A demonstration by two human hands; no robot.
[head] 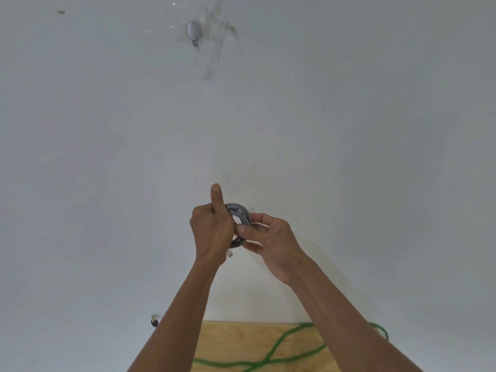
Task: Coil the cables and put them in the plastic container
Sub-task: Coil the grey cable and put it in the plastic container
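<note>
The left hand (212, 232) grips the coiled grey cable (239, 216), thumb up; the right hand (271, 242) pinches the coil from the side, raised before the wall (349, 130); a green cable (273, 350) lies on the wooden table (228, 342) below.

You face a plain indoor room: a bare white wall (349, 130), a taped-on metal hook (193, 31), a raw plywood table (228, 342).
</note>
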